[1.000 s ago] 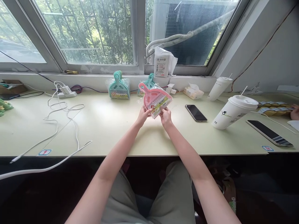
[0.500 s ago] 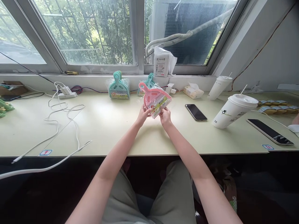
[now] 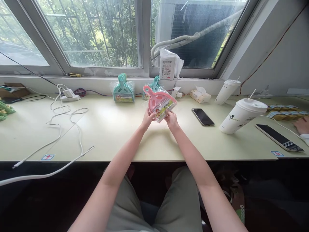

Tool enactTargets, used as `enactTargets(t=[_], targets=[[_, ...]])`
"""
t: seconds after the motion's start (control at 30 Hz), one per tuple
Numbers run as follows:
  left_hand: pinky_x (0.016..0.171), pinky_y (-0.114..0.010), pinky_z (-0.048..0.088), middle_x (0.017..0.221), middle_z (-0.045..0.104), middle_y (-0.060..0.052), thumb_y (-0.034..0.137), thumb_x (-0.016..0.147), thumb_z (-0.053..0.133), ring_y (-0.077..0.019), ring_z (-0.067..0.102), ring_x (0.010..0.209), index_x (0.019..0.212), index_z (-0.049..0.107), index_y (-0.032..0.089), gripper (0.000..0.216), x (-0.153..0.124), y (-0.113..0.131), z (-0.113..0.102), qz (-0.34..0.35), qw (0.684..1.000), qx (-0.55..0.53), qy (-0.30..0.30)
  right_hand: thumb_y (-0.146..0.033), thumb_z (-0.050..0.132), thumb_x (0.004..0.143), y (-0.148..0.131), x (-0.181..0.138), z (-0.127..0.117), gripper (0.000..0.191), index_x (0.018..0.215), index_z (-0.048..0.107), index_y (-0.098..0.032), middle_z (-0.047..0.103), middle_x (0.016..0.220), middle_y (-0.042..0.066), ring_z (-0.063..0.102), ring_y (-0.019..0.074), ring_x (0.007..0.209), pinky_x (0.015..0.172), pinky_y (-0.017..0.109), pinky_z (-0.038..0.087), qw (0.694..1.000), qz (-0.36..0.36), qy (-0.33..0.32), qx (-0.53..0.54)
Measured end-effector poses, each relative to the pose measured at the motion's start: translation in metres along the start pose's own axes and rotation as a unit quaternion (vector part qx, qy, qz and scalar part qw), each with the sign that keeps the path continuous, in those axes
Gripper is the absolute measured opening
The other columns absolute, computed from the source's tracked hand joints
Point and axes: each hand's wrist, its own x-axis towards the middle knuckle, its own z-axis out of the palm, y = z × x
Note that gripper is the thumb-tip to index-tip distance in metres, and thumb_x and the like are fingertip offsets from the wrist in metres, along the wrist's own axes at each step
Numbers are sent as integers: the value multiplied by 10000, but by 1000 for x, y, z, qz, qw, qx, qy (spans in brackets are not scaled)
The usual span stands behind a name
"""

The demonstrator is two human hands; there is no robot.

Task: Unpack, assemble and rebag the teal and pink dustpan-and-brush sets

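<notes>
Between my two hands is a pink mini dustpan and brush set (image 3: 159, 100) in clear plastic wrap with a printed label, tilted with its handle up and to the left. My left hand (image 3: 148, 119) is closed on its lower left edge. On the lower right, my right hand (image 3: 171, 120) grips the label end, thumb on the front. Behind it, partly covered, stands a green wrapped set (image 3: 155, 83). Further left, a stack of green wrapped dustpan sets (image 3: 123, 89) leans against the wall below the window.
White cables (image 3: 70, 112) lie on the table's left side, by a power strip (image 3: 70, 96). To the right are a tissue pack (image 3: 200, 95), a black phone (image 3: 203, 116), two lidded cups (image 3: 241, 114), and another phone (image 3: 278, 138). Another person's hand (image 3: 301, 125) rests at the far right edge.
My right thumb has shifted slightly up onto the front of the label. At the far right, the other person's hand has come into view. The pink set stays nearly still.
</notes>
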Motion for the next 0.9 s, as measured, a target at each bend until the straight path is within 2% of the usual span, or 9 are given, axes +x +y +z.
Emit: enactTargets(t=[0.13, 0.23, 0.33, 0.4, 0.47, 0.53, 0.63, 0.8, 0.9], targets=[[651, -315, 525, 951, 670, -50, 272, 652, 577, -166, 632, 709, 1233, 474, 219, 593, 10, -2, -15, -30, 999, -27, 22, -311, 581, 838, -9, 8, -8, 173, 843, 621, -143, 701, 725, 68, 676, 184, 652, 697, 360, 581, 992, 41, -34, -112], [573, -282, 509, 871, 671, -43, 252, 650, 540, -158, 617, 637, 1201, 500, 200, 555, 19, -4, -32, -70, 993, -72, 56, -318, 476, 891, -14, 9, -19, 244, 907, 627, -128, 694, 757, 111, 677, 211, 651, 687, 405, 572, 964, -44, 15, -263], [548, -264, 507, 876, 666, -62, 228, 660, 510, -165, 623, 670, 1140, 522, 158, 485, 24, -4, -47, -109, 985, -110, 81, -166, 434, 872, -15, 9, -32, 332, 1173, 569, -207, 653, 1102, 125, 642, 253, 988, 835, 451, 525, 869, -213, 49, -444], [553, -254, 508, 873, 664, -76, 217, 673, 505, -165, 625, 689, 1076, 538, 133, 413, 24, -4, -53, -128, 979, -125, 96, -96, 509, 804, -14, 11, -39, 530, 1293, 491, -299, 514, 1347, 79, 457, 279, 1265, 969, 491, 437, 790, -277, -4, -547], [547, -239, 501, 843, 661, -73, 218, 688, 510, -157, 619, 677, 1030, 542, 133, 354, 24, -4, -56, -139, 977, -129, 100, -105, 589, 758, -13, 15, -44, 641, 1339, 446, -336, 454, 1413, 40, 329, 283, 1357, 1039, 507, 359, 751, -300, -58, -586], [524, -211, 480, 777, 647, -51, 220, 702, 506, -132, 598, 626, 998, 537, 143, 307, 22, -5, -57, -149, 978, -117, 86, -181, 623, 767, -12, 20, -47, 558, 1296, 502, -314, 524, 1350, 42, 398, 271, 1309, 1044, 484, 350, 759, -318, -77, -562], [428, -170, 397, 609, 568, 3, 216, 718, 482, -86, 503, 479, 927, 530, 151, 224, 20, -6, -58, -174, 980, -79, 53, -330, 605, 806, -13, 26, -49, 203, 974, 684, -249, 654, 1154, 59, 578, 244, 1093, 972, 420, 408, 804, -326, -72, -492], [345, -172, 268, 483, 476, 27, 228, 722, 491, -66, 388, 365, 788, 528, 145, 112, 13, -3, -54, -201, 979, -18, -26, -441, 600, 783, -8, 31, -50, 243, 776, 684, -213, 698, 957, 67, 623, 234, 950, 902, 401, 434, 857, -272, -50, -435], [343, -170, 233, 486, 474, 26, 261, 743, 501, -55, 361, 356, 771, 525, 144, 123, 8, 0, -52, -187, 979, 31, -77, -410, 641, 739, -1, 32, -51, 222, 755, 661, -189, 654, 1040, 97, 594, 238, 1016, 883, 384, 462, 879, -248, -18, -408]])
